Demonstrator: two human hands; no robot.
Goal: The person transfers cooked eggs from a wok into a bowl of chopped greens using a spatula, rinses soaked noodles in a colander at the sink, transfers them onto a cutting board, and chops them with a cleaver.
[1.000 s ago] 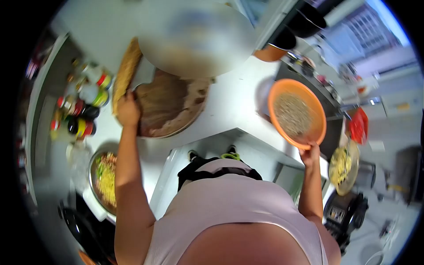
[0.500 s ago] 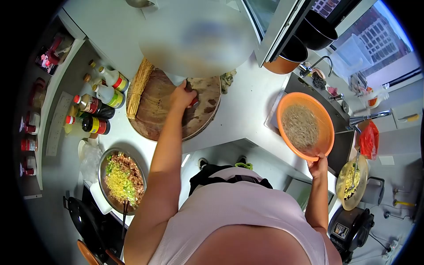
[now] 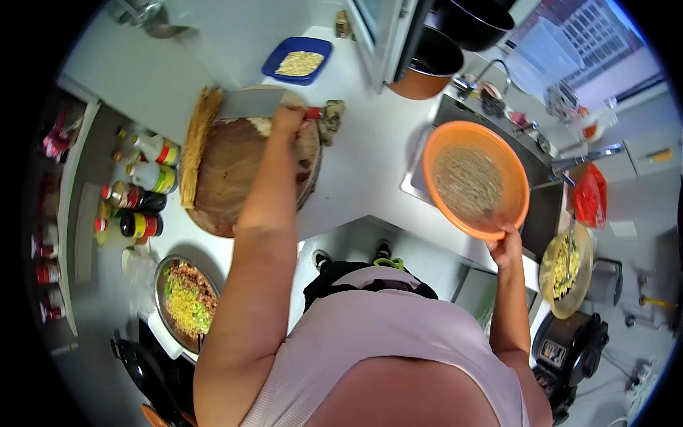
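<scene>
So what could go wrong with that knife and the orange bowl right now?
The left hand holds a cleaver over the board while the right hand grips only the rim of the orange bowl, which overhangs the sink. The bowl might tip; the blade, possibly unwatched, might nick something.

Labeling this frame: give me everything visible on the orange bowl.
The orange bowl is round, wide and shallow, plastic by its look, with a perforated or mesh-like grey-brown centre like a colander; whether food lies in it I cannot tell. It is tilted toward the camera over the edge of the sink and white counter. The right hand grips its near rim; nothing else clearly touches it.
</scene>
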